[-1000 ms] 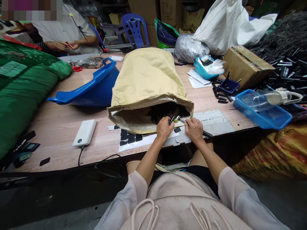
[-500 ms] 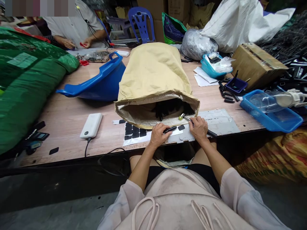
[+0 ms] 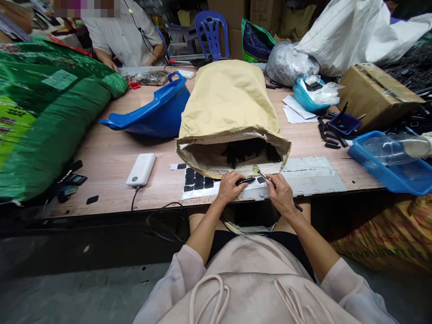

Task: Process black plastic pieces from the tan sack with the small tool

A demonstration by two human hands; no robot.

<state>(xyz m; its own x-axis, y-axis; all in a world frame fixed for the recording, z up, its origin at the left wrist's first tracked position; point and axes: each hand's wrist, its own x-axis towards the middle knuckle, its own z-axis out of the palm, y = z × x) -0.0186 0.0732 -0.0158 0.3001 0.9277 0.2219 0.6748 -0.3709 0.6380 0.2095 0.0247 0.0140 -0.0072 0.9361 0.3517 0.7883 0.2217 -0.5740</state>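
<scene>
A slim black plastic stick-shaped part (image 3: 245, 181) lay at the near edge of the wooden table (image 3: 111, 157), pinched at one end by the left hand (image 3: 230, 186), whose fingers were closed on it. Just beside it, the right hand (image 3: 281, 193) was closed around the dark handle of a small metal hammer with a yellowish-green round head (image 3: 256, 169), the head raised slightly above the free end of the black part. Both hands rested on a flat grey metal sheet (image 3: 308, 177) at the near edge. Just behind them a large tan paper sack (image 3: 229, 108) lay on its side, mouth open toward the person, with more black parts inside. Left of the hands sat a white sheet of black rectangular pads (image 3: 197, 182) and a white power bank (image 3: 141, 169) with a cable hanging over the edge. A tipped blue plastic tub (image 3: 151, 112) lay toward the far left, a blue plastic tray (image 3: 388, 168) with a clear bottle at the right edge. Another person in a pale shirt (image 3: 124, 33) sat at the far left corner.
</scene>
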